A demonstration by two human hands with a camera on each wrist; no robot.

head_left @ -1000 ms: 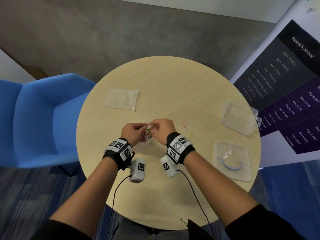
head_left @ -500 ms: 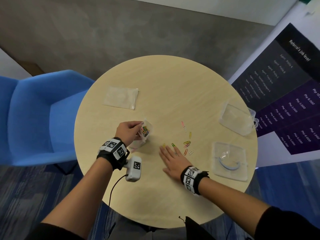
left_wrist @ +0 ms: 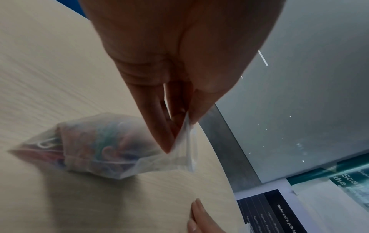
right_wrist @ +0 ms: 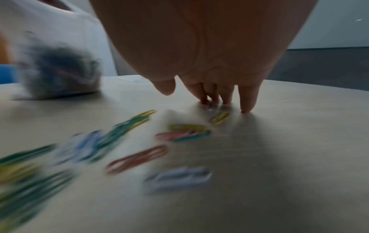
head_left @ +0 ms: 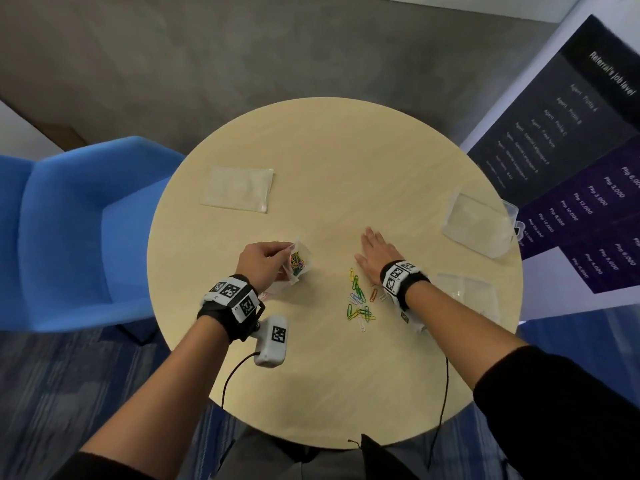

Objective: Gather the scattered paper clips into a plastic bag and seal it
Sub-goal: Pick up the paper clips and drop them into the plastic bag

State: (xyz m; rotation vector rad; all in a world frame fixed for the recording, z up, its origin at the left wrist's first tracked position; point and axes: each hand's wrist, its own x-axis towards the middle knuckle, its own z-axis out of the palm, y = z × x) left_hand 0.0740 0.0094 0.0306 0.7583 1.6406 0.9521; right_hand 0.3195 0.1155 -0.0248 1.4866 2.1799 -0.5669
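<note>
L hand (head_left: 264,259) fingers pinched shut; R hand (head_left: 375,252) flat, fingers straight.

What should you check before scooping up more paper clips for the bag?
1. Bag held: ok, the left hand pinches its top edge.
2. Bag mouth open: cannot tell.
3. Right hand free: ok, its fingers lie flat on the table, holding nothing.
4. Loose paper clips within reach: ok, they lie just beside that hand.
5. All clips bagged: not ok, many are on the table.
6. Clips under the fingertips: cannot tell, too blurred.
</note>
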